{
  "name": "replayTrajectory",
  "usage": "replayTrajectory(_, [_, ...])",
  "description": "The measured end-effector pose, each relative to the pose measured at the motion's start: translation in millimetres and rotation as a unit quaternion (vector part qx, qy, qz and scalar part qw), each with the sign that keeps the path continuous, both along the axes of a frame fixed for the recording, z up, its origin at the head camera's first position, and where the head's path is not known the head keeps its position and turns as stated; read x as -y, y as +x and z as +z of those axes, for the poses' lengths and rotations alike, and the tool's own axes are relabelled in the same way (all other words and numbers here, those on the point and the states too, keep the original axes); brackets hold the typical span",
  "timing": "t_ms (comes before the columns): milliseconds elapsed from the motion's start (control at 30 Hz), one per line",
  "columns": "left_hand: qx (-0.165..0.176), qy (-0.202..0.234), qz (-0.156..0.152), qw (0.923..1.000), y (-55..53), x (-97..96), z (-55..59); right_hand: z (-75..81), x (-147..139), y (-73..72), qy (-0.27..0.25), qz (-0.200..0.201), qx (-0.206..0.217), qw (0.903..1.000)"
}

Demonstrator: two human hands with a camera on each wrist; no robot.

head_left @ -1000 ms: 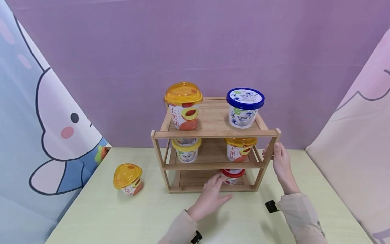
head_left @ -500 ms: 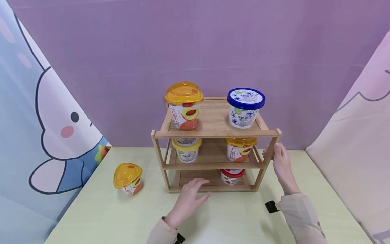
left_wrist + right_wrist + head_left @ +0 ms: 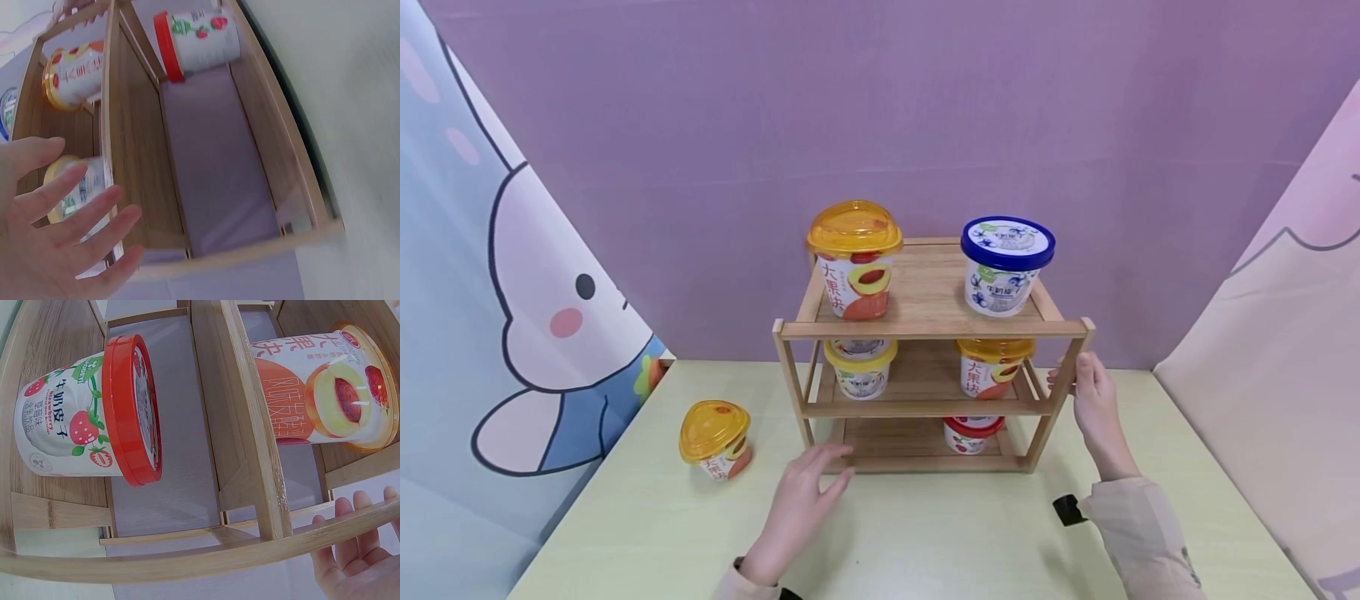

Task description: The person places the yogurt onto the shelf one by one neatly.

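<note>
A three-tier wooden rack (image 3: 925,330) stands mid-table. My right hand (image 3: 1096,408) grips its right front post, fingers curled behind it. My left hand (image 3: 801,508) hovers before the rack's lower left corner, fingers spread and holding nothing. On the bottom tier, to the right, sits a red-lidded strawberry tub (image 3: 69,419). The middle tier bears a yellow-lidded tub (image 3: 861,382) on the left and an orange-lidded peach cup (image 3: 319,394) on the right. Up top are a larger-looking orange-lidded cup (image 3: 856,279) and a blue-lidded blueberry tub (image 3: 1003,283).
Another orange-lidded peach cup (image 3: 724,446) stands on the pale table (image 3: 925,533), left of the rack and beyond my left hand. A purple cloth (image 3: 715,208) hangs behind, with printed cartoon curtains (image 3: 572,333) at both sides.
My left hand has drawn away from the red-lidded tub and moved left across the rack's front, coming nearer the cup on the table. My right hand keeps its grip on the post.
</note>
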State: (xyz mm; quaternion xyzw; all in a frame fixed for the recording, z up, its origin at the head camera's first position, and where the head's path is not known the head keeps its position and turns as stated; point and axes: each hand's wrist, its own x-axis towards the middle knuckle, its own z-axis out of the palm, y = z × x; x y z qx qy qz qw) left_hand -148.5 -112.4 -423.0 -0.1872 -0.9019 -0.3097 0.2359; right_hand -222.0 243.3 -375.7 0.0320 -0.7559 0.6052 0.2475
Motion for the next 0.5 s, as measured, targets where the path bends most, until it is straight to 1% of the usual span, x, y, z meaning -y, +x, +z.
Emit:
replayTrajectory(167, [-0.061,0.018,0.033,0.9974,1.8,15.2,1.6,0.6,0,0.4,0.007,-0.002,0.003,1.0000])
replayTrajectory(267, [-0.088,0.028,0.050,0.9945,2.2,23.1,3.2,0.8,0,0.7,0.010,-0.004,0.003,0.9999])
replayTrajectory(367, [-0.096,0.039,0.068,0.9923,1.9,31.8,4.0,0.3,0,0.6,0.011,-0.006,0.003,0.9999])
replayTrajectory(500, [-0.089,0.048,0.087,0.9911,-0.1,45.3,3.5,-0.3,0,0.3,0.013,-0.006,0.002,0.9999])
